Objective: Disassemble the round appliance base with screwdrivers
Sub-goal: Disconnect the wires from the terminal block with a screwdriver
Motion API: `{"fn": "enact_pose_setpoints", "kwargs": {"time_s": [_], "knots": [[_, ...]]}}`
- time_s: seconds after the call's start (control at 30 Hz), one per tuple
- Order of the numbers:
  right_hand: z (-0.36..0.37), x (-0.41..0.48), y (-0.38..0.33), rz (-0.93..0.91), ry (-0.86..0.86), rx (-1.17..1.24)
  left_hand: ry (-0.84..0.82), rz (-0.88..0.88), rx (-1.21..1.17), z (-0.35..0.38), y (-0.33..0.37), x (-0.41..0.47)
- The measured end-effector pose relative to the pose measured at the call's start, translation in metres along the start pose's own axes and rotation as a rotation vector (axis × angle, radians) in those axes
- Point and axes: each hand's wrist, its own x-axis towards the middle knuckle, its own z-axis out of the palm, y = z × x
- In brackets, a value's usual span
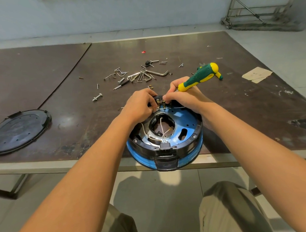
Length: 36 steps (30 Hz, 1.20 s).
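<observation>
The base point(187, 122) lies beneath both my hands and toward me, overhanging the surface point(97, 131) edge. My right hand point(184, 99) grips a screwdriver point(197, 77) at its far rim; my left hand point(139, 104), just beside it, pinches a wire point(174, 107).

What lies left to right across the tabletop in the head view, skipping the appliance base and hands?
Black round plastic cover → loose steel bolt with nut → cluster of bent steel hex keys → green-and-yellow-handled screwdriver → torn beige paper scrap.
</observation>
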Motion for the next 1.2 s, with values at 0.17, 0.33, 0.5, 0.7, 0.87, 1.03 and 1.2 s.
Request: {"fn": "enact_pose_setpoints", "kwargs": {"time_s": [0.17, 0.33, 0.5, 0.7, 0.87, 1.03, 1.2], "knots": [[-0.005, -0.003, 0.005, -0.038, -0.013, 0.03, 0.002, -0.006, -0.003, 0.001, -0.001, 0.001], [-0.004, -0.008, 0.001, -0.123, -0.06, 0.006, 0.004, -0.005, -0.005, 0.002, -0.002, 0.002], [-0.003, -0.002, 0.0, -0.053, -0.021, -0.015, -0.002, -0.011, -0.009, 0.001, -0.001, 0.002], [-0.002, 0.003, -0.007, 0.099, -0.012, 0.012, -0.006, -0.007, 0.008, 0.001, -0.002, 0.003], [-0.001, 0.004, -0.014, 0.177, -0.004, 0.038, -0.001, 0.002, 0.025, 0.002, -0.002, 0.003], [-0.001, 0.007, -0.019, 0.261, -0.005, 0.084, 0.005, 0.018, 0.032, 0.002, -0.002, 0.003], [0.0, 0.011, -0.021, 0.288, -0.015, 0.135, 0.005, 0.026, 0.039, 0.002, -0.003, 0.003]]}}
